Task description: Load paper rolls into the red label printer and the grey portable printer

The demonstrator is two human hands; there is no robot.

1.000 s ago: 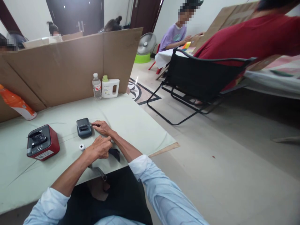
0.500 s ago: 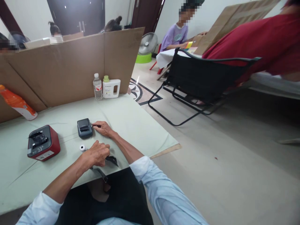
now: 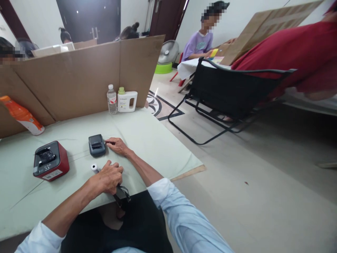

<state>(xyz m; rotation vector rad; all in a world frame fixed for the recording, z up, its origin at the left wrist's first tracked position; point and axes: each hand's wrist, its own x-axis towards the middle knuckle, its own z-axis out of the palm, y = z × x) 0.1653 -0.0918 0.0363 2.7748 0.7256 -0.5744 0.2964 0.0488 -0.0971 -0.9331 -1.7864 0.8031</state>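
My left hand is closed around a black item with strap-like ends, which hangs at the table's front edge; its exact kind is unclear. Just beyond that hand's wrist lies a small white paper roll, partly hidden by it. My right hand rests on the table with its fingers pinched together at the right side of a small dark label printer. Something dark and tiny shows between those fingers, too small to name. To the left stands a red and black boxy device.
A cardboard partition stands along the table's back. Against it are a water bottle, a white jug and a leaning orange bottle. Right of the table are a black folding chair, a fan and other people.
The black item under my left hand has turned, its loose end swinging down closer to the table edge. My right hand stays beside the printer. The view has shifted slightly.
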